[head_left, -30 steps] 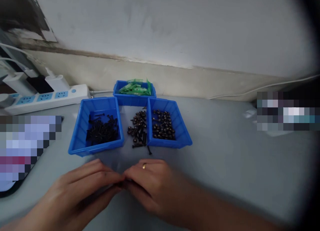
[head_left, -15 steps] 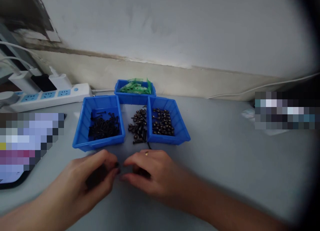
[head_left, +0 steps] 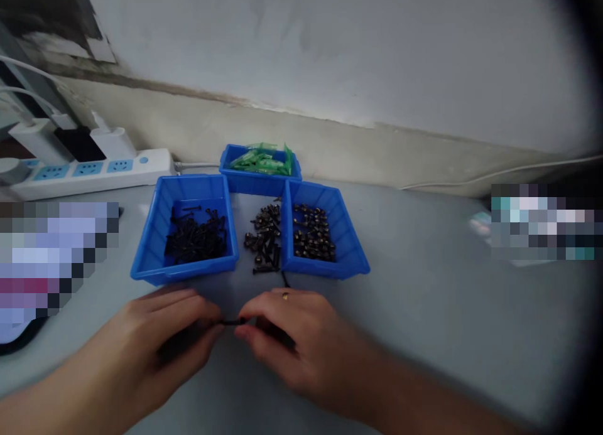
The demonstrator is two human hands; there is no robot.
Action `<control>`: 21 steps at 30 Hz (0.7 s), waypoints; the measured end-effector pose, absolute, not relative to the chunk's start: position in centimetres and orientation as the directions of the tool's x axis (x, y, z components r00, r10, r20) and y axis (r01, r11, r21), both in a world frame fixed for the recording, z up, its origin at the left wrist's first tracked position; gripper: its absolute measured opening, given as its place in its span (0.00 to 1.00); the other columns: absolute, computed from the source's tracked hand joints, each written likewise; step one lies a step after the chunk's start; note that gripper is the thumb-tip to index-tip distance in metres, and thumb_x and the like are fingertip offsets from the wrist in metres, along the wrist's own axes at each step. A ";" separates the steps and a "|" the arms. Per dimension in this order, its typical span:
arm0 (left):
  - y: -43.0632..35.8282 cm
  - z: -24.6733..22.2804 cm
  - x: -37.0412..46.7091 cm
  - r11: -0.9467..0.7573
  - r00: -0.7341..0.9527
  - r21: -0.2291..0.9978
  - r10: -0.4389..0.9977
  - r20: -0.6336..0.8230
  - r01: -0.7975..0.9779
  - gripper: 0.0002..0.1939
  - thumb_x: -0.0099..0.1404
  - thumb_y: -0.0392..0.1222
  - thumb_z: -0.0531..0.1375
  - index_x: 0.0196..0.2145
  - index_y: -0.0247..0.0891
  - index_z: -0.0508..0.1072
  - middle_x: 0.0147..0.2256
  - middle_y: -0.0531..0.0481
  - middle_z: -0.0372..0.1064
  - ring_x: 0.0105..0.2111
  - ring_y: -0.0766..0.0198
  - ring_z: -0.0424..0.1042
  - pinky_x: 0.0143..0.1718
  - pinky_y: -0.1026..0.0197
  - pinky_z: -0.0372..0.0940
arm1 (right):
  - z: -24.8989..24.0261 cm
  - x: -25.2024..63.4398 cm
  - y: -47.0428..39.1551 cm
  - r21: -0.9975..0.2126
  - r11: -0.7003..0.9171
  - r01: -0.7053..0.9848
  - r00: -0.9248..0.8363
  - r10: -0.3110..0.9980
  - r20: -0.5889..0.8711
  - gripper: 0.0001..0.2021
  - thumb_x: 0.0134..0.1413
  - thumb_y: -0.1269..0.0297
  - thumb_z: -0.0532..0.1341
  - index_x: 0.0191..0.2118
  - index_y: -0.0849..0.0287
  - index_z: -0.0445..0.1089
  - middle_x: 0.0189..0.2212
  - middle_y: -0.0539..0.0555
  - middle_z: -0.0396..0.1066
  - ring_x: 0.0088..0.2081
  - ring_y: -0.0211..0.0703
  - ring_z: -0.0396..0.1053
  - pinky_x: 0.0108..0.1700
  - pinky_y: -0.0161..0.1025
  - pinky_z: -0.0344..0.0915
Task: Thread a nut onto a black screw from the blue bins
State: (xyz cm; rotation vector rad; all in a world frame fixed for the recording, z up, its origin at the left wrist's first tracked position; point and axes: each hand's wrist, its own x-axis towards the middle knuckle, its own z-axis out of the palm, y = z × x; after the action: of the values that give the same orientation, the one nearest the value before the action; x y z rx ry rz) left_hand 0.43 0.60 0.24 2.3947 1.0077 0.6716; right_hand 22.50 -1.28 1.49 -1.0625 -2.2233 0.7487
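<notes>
Head view, hands: left hand [head_left: 162, 341] and right hand [head_left: 287, 338] pinch the two ends of one small dark screw [head_left: 230, 322], low over the bench [head_left: 424, 309].
Head view, behind them: loose screw pile [head_left: 264, 243] between two blue bins [head_left: 188, 231].

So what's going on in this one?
A person's left hand and right hand meet over the grey table, pinching a small dark screw between their fingertips. Just beyond lie a loose pile of screws, a blue bin of black screws, a blue bin of brownish screws and a bin of green plastic pieces.
</notes>
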 end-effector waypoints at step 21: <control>0.9 0.8 0.1 -0.635 0.569 0.589 0.753 0.329 0.500 0.04 0.68 0.43 0.56 0.37 0.50 0.70 0.29 0.61 0.72 0.27 0.71 0.74 0.28 0.73 0.66 | 2.3 21.9 -0.7 -0.669 0.446 0.595 -0.554 0.831 0.061 0.04 0.59 0.70 0.61 0.38 0.61 0.74 0.32 0.51 0.75 0.33 0.38 0.71 0.37 0.32 0.61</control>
State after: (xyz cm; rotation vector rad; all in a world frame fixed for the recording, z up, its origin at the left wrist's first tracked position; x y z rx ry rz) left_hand 0.09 0.87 0.76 2.3706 1.0098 0.7909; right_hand 21.91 -0.70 2.26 -1.2073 -2.3207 0.8491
